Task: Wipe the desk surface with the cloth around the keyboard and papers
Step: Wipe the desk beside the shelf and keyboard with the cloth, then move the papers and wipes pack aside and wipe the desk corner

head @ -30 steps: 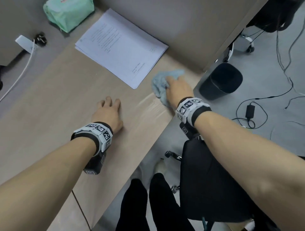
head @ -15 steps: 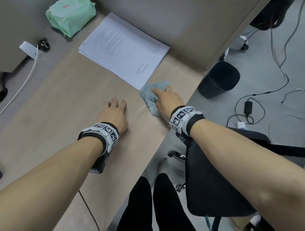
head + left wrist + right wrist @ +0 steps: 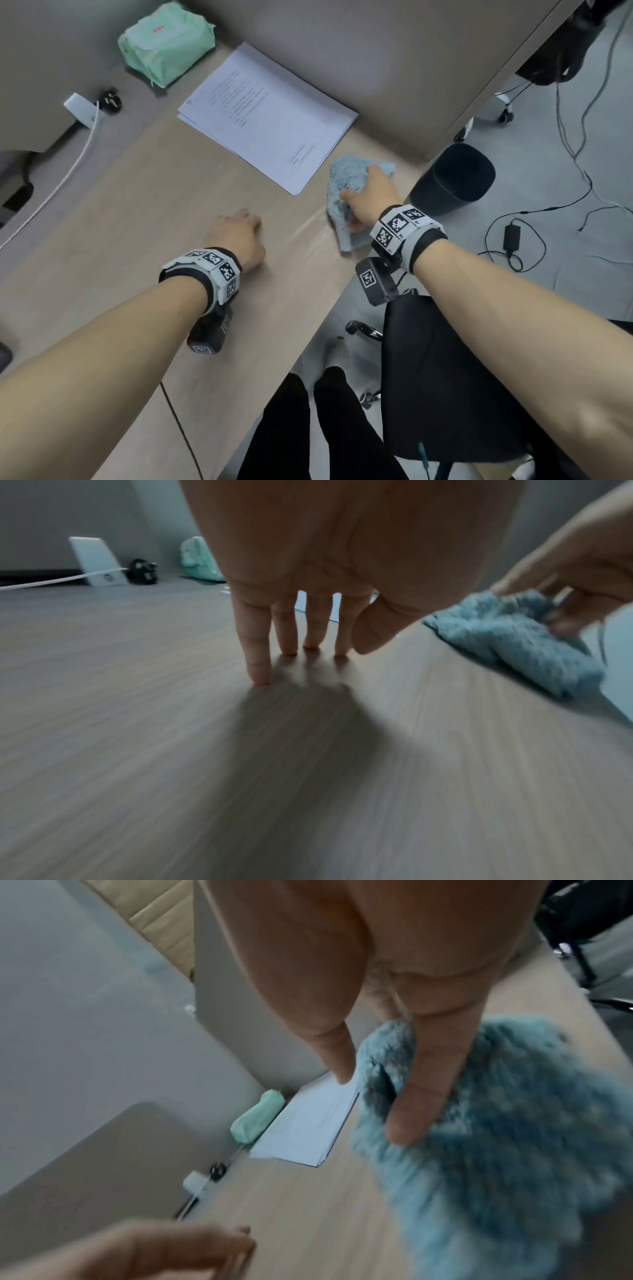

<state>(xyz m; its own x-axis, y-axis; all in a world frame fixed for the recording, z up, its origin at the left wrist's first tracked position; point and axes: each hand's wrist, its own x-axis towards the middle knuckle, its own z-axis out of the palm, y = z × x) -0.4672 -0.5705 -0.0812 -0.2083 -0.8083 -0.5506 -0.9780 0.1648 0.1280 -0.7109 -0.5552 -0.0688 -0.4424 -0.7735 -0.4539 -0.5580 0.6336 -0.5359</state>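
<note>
Right hand grips the bunched cloth at centre-right, papers just to its upper left; left hand rests straight fingertips on the desk.

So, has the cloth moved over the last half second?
Yes: the cloth, then at the near corner of the papers, now lies further right, toward the desk edge, under the right hand.

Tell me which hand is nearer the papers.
Right. The right hand holds the cloth just beside the papers' near corner; the left hand rests on the desk, farther off.
</note>
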